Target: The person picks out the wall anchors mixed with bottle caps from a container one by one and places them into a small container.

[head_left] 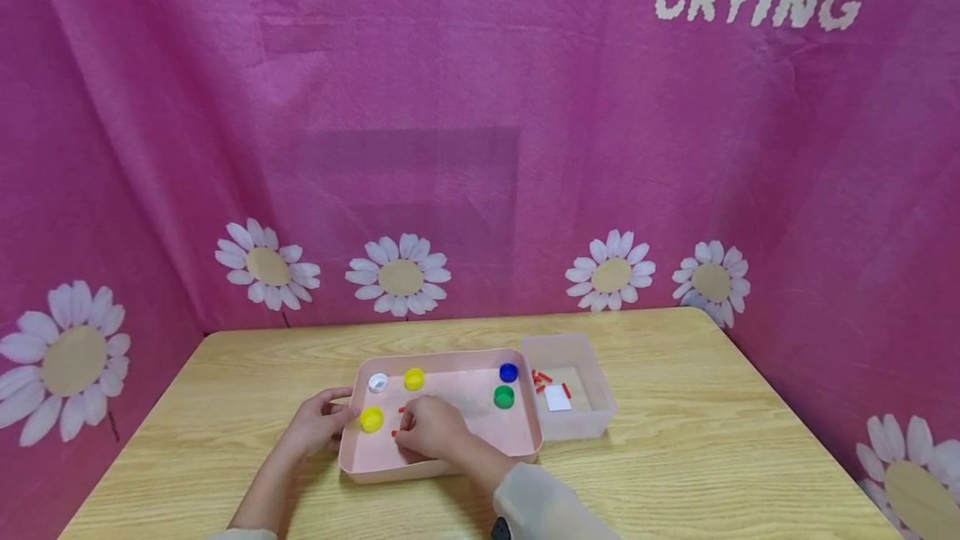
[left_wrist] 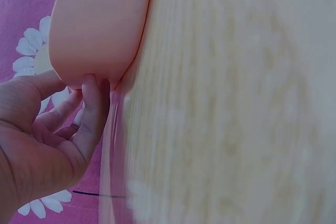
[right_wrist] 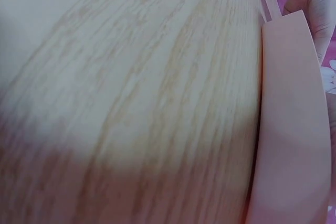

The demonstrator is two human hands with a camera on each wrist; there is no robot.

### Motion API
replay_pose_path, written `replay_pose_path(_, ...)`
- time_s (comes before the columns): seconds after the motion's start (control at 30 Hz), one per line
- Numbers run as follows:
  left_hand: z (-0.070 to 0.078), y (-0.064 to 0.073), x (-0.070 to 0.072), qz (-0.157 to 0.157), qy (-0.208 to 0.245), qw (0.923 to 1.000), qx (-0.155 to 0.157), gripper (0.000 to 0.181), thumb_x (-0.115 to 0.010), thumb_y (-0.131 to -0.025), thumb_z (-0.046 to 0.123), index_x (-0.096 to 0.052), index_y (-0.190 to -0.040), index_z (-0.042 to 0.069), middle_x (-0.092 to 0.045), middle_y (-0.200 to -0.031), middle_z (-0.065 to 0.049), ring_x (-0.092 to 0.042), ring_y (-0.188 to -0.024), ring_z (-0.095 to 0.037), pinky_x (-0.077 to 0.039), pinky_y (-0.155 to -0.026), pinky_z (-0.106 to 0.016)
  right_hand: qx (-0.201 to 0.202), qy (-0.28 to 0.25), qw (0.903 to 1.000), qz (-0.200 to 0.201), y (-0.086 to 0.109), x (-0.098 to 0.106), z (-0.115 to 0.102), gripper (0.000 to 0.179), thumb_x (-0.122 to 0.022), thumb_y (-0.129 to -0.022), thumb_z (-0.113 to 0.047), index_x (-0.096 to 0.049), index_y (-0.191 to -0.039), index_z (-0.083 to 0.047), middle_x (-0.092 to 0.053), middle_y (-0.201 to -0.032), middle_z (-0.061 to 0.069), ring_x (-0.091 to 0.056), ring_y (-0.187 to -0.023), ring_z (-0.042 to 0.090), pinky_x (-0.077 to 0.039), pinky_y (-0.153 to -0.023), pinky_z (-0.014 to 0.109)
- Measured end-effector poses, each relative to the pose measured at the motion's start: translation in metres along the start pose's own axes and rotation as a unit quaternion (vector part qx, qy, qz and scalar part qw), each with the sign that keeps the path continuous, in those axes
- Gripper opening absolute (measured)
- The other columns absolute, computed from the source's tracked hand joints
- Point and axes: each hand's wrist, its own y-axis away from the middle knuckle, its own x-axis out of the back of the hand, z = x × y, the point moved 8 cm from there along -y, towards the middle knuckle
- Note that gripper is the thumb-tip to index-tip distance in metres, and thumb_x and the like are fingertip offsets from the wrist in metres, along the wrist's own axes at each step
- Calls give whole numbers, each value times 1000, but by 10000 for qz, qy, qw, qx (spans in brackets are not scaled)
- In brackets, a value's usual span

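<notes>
My left hand (head_left: 318,423) grips the left end of a shallow pink tray (head_left: 480,361). In the left wrist view that hand (left_wrist: 58,129) has its thumb up at the rim and its fingers against the outer wall. Over the tray's middle, my right hand (head_left: 433,427) reaches down with curled fingers and pinches a small red stick (head_left: 394,433) at the thumb tip. Another red piece (head_left: 402,410) shows beside the index finger. Around them lie yellow caps (head_left: 371,419) (head_left: 414,379), a white cap (head_left: 378,382), a blue cap (head_left: 508,372) and a green cap (head_left: 504,397).
Against the tray's right side stands a clear plastic box (head_left: 596,407) with several red sticks (head_left: 545,377) and a white square piece (head_left: 557,397) inside. Both sit on a wooden table (head_left: 697,440). A pink curtain (head_left: 480,148) with daisies hangs behind and at the sides.
</notes>
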Motion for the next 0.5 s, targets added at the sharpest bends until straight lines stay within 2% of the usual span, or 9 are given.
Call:
replay_pose_path(0.2, 1, 1, 0, -13, -19, 10000, -10, 46, -58, -91, 8, -42, -132, -6, -60, -104, -23, -62, -71, -18, -56, -58, -35, -18, -99, 9999, -44, 0, 8, 1, 15, -72, -79, -21, -62, -70, -15, -53, -62, -8, -46, -57, 8, -35, -50, 18)
replay_pose_path(0.33, 2, 1, -1, -25, -12, 10000, -28, 47, -58, -90, 8, -42, -132, -6, -60, -103, -23, -62, -71, -17, -56, -59, -35, -75, -29, 10000, -50, 2, 14, 4, 16, -72, -81, -22, -61, -70, -16, -54, -63, -7, -46, -59, 9, -35, -51, 19)
replay_pose_path(0.5, 2, 1, -1, -10, -18, 10000, -29, 46, -57, -91, 8, -43, -132, -6, -59, -104, -24, -63, -71, -17, -57, -59, -36, 68, 198, 9998, 34, 5, 25, 6, 15, -71, -81, -22, -62, -70, -17, -53, -64, -8, -46, -61, 8, -37, -56, 19)
